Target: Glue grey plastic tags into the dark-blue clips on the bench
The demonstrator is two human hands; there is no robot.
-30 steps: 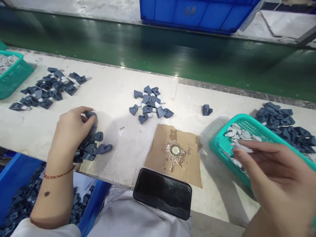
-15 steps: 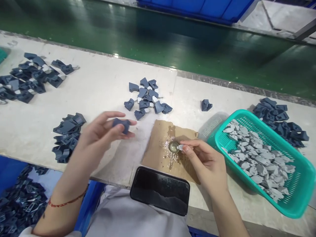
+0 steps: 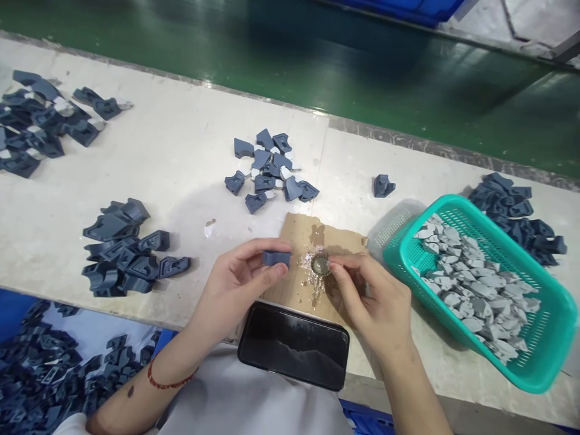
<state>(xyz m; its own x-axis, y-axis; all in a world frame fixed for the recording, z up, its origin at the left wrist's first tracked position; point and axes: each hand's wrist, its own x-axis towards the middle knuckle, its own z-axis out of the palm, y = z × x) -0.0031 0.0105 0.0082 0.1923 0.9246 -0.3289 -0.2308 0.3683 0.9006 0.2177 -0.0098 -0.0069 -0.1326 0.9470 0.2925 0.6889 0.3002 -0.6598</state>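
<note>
Left hand (image 3: 233, 275) pinches a slate-blue, plastic-looking block (image 3: 275, 258) at the left edge of brown cardboard (image 3: 296, 228). Right hand (image 3: 380, 296) narrow, fingertips at the right rim of a small round dish (image 3: 312, 266); anything pinched there is hidden. Risk: a nudge could tip the dish, sending liquid (image 3: 322, 266) toward the black phone (image 3: 294, 347) on the near side. Cardboard rough-edged, glossy with splashes (image 3: 315, 296); angular grey chips (image 3: 480, 290) heaped in a perforated green basket (image 3: 556, 308).

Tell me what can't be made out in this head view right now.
All in the head view:
What the right hand pinches at the small round dish: hidden by its fingers.
Part of the dark piece in the left hand: covered by that hand.
The far-left pile: cut off by the left edge.
The blue bin: cut off by the top edge.
</note>
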